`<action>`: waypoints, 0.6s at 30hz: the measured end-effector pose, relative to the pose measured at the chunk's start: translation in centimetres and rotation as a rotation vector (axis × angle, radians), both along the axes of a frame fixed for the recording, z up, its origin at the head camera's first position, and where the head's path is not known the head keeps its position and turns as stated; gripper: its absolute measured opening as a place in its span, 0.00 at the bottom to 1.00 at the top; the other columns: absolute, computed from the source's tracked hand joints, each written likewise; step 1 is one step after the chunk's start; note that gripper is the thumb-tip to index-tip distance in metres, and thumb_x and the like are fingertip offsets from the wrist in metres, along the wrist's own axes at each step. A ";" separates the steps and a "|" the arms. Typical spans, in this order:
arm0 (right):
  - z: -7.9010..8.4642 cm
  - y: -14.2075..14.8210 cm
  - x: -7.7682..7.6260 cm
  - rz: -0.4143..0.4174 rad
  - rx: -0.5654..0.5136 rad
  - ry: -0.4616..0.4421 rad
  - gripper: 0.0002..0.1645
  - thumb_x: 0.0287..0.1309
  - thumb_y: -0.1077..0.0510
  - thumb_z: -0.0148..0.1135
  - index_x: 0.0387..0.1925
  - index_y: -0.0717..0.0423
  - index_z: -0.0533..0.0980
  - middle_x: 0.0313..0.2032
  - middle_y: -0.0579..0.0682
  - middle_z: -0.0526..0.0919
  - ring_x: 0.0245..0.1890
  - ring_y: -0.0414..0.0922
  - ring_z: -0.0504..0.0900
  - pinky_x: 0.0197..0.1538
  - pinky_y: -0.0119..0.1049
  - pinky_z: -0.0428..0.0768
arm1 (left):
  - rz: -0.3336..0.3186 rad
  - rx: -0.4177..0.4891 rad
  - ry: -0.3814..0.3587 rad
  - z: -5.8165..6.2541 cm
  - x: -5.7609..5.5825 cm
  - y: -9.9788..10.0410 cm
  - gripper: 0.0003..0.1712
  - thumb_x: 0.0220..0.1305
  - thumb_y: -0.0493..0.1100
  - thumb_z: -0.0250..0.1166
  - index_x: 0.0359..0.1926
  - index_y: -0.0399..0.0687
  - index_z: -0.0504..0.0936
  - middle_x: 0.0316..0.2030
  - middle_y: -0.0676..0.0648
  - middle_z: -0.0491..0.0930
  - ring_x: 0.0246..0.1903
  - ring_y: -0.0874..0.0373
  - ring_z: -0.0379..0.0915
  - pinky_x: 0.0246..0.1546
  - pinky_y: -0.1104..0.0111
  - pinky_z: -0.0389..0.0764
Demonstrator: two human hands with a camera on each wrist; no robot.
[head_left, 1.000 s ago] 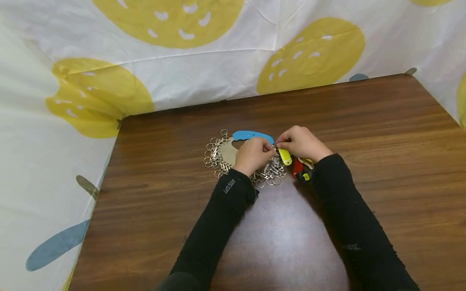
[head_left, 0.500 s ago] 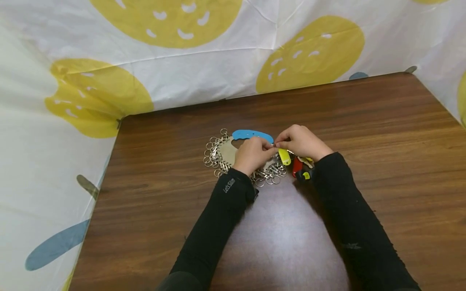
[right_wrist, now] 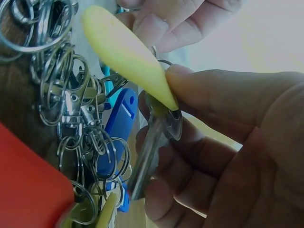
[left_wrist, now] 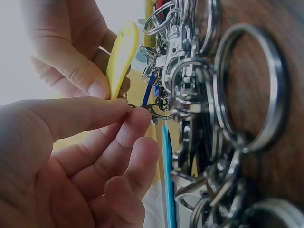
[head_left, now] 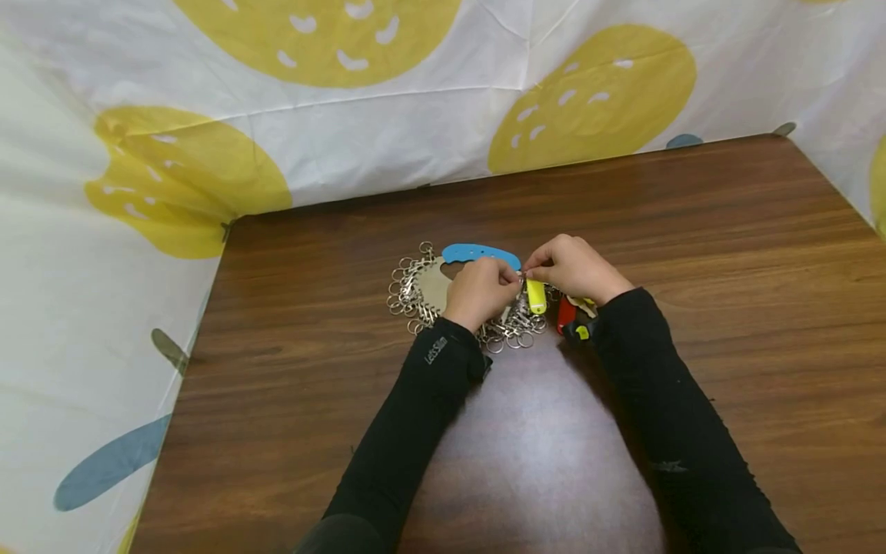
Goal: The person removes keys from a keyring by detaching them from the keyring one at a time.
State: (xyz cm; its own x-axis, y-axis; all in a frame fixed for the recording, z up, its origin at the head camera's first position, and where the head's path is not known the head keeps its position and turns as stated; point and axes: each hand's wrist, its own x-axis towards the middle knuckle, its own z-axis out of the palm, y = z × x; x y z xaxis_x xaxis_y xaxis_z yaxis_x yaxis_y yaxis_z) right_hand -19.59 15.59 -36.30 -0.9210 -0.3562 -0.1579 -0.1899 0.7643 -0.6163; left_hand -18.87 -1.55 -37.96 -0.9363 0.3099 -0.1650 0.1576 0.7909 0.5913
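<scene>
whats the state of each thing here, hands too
Left hand: pinching a small metal link
Right hand: gripping near one end of the yellow tag
Yellow tag: held up off the table
Key: beside the yellow tag, in front of right fingers
Red tag: lying near the right hand
Beige disc: partly covered by the left hand
Rings along its left side: bare, fanned out
Blue strip: at the disc's far edge

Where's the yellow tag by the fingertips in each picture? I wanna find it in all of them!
Head: the yellow tag is a bit right of the middle.
Left wrist: the yellow tag is in the top half, left of the middle.
Right wrist: the yellow tag slants across the top half, left of the middle.
Shared landmark: the bunch of silver rings, seen in all three.
</scene>
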 end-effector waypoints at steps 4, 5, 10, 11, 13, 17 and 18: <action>-0.1 0.0 0.0 -0.007 0.005 -0.005 0.13 0.64 0.57 0.57 0.43 0.57 0.84 0.42 0.57 0.86 0.29 0.45 0.75 0.36 0.36 0.70 | -0.007 -0.002 0.000 0.0 0.0 0.0 0.08 0.65 0.48 0.59 0.36 0.56 0.84 0.27 0.55 0.83 0.18 0.62 0.74 0.20 0.71 0.71; -0.1 0.0 0.0 -0.005 0.007 -0.005 0.13 0.64 0.58 0.57 0.43 0.57 0.84 0.42 0.57 0.86 0.29 0.45 0.75 0.36 0.36 0.70 | -0.009 -0.002 0.000 0.0 0.0 0.0 0.08 0.65 0.49 0.59 0.36 0.56 0.84 0.28 0.55 0.83 0.18 0.62 0.75 0.20 0.71 0.71; 0.1 0.0 0.1 0.001 0.004 0.002 0.12 0.64 0.58 0.57 0.42 0.57 0.84 0.42 0.56 0.86 0.34 0.47 0.78 0.40 0.39 0.74 | -0.018 0.013 -0.003 0.1 0.0 0.0 0.10 0.64 0.50 0.59 0.39 0.55 0.85 0.28 0.55 0.84 0.18 0.62 0.75 0.20 0.71 0.71; 0.1 0.0 0.1 0.003 0.003 0.003 0.12 0.64 0.58 0.57 0.42 0.57 0.84 0.42 0.56 0.86 0.36 0.47 0.79 0.41 0.40 0.75 | -0.020 0.017 -0.004 0.1 0.0 0.0 0.11 0.64 0.51 0.60 0.40 0.56 0.86 0.28 0.55 0.84 0.18 0.62 0.75 0.20 0.71 0.71; 0.1 0.0 0.1 0.007 0.000 0.007 0.12 0.63 0.59 0.57 0.42 0.57 0.84 0.42 0.56 0.86 0.37 0.47 0.80 0.43 0.41 0.76 | -0.023 0.025 -0.007 0.1 0.1 0.0 0.12 0.64 0.52 0.60 0.41 0.56 0.86 0.26 0.54 0.84 0.17 0.62 0.74 0.19 0.71 0.70; 0.2 0.1 0.2 0.022 0.001 0.019 0.11 0.63 0.59 0.57 0.41 0.57 0.84 0.41 0.56 0.86 0.38 0.48 0.80 0.44 0.42 0.76 | -0.022 0.022 -0.011 0.1 0.1 0.1 0.12 0.64 0.53 0.60 0.40 0.56 0.86 0.25 0.54 0.83 0.17 0.61 0.74 0.19 0.70 0.69; 0.1 0.0 0.2 0.024 -0.002 0.021 0.11 0.63 0.59 0.58 0.41 0.58 0.84 0.41 0.56 0.86 0.38 0.48 0.80 0.43 0.42 0.77 | -0.022 0.019 -0.013 0.1 0.1 0.1 0.12 0.64 0.54 0.60 0.40 0.56 0.86 0.25 0.54 0.84 0.18 0.61 0.74 0.20 0.70 0.69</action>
State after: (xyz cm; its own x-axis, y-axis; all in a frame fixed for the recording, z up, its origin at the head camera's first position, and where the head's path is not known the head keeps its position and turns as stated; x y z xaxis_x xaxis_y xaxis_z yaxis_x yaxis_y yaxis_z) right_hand -19.43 15.63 -36.16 -0.9152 -0.3788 -0.1377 -0.2216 0.7582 -0.6132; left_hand -18.79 -1.48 -37.87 -0.9272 0.3332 -0.1713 0.1666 0.7761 0.6082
